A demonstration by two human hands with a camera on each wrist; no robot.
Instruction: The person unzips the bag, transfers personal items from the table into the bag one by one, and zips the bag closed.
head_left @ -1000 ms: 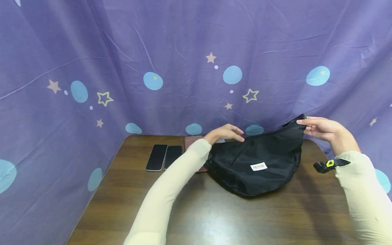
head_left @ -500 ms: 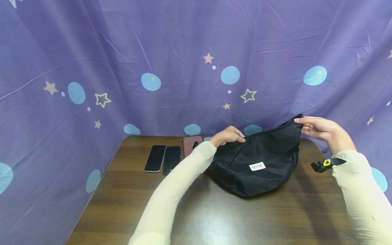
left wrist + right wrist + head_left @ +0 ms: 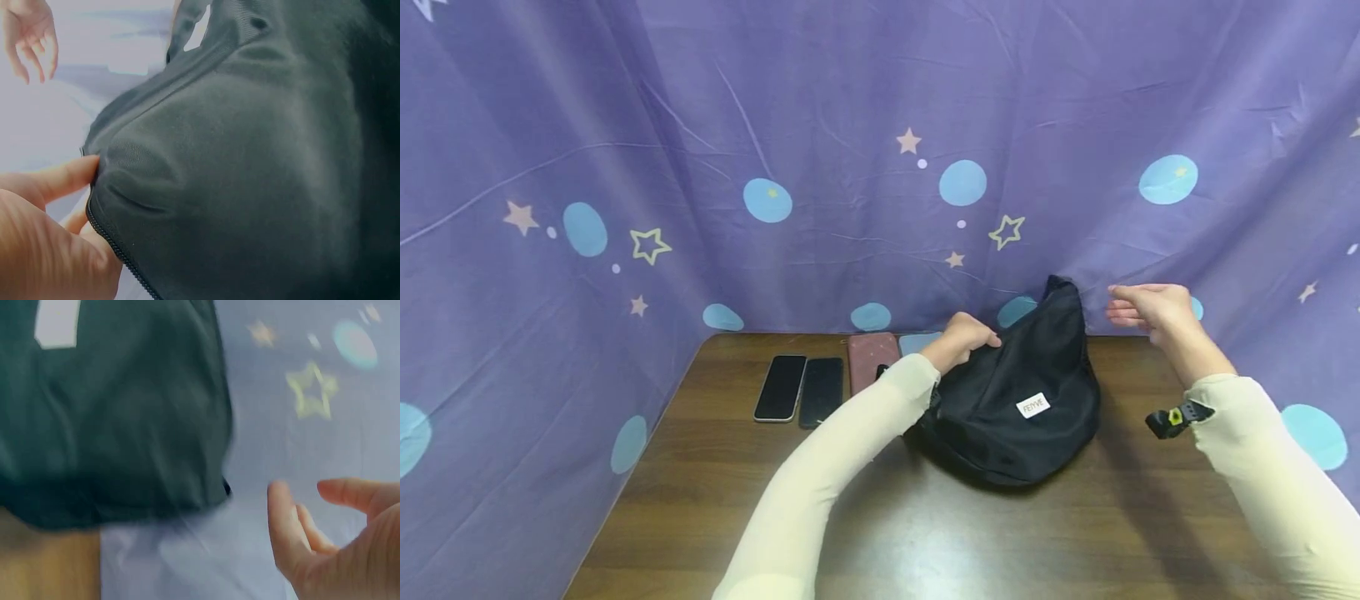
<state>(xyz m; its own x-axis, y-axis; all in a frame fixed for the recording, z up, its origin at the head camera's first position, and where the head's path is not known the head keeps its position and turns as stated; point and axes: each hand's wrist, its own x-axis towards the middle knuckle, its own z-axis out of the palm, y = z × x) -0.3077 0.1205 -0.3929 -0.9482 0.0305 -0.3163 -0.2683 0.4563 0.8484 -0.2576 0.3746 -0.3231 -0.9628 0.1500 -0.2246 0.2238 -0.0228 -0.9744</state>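
Note:
A black fabric bag (image 3: 1022, 383) with a white label stands on the table, its right corner slumped inward and pointing up. My left hand (image 3: 962, 337) pinches the bag's zipped top edge between thumb and fingers; in the left wrist view the zipper teeth (image 3: 122, 253) run just below that grip. My right hand (image 3: 1153, 312) is off to the right of the bag, holding nothing, fingers and thumb apart. A gap shows between the right fingertips (image 3: 279, 487) and the bag in the right wrist view.
On the wooden table (image 3: 700, 517), left of the bag, lie two dark phones (image 3: 781, 388) (image 3: 822, 392), a dark-red flat case (image 3: 871, 358) and a light-blue flat item (image 3: 917, 342). A purple patterned curtain (image 3: 850, 125) hangs right behind the table.
My right hand has let go of the bag's right corner and moved slightly away. That corner has folded leftward. My left hand keeps its hold on the top edge.

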